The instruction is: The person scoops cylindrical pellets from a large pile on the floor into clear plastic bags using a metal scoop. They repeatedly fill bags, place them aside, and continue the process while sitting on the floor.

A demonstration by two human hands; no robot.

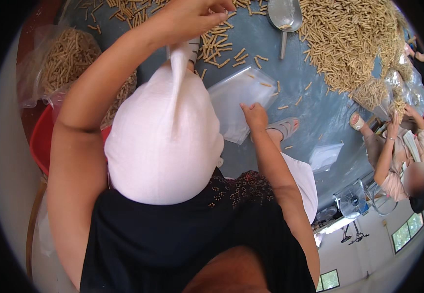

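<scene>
My left hand (200, 18) is over my sandalled foot at the top edge, near loose beige sticks (217, 41). Its fingers are slightly bent and apart, with nothing visible in them. My right hand (256, 116) is closed at the right side of a clear plastic bag (229, 100), the thumb pointing left; the fingertips are partly hidden. That bag lies flat on the grey-blue surface between my feet, a few sticks on its far corner. My raised left knee in white trousers (163, 141) fills the middle of the view.
A metal scoop (284, 19) lies beside a large heap of sticks (353, 39). Filled clear bags (68, 61) stand at the left by a red tub (41, 139). More flat bags (326, 155) and a fan (352, 199) are right, where another person (397, 151) handles sticks.
</scene>
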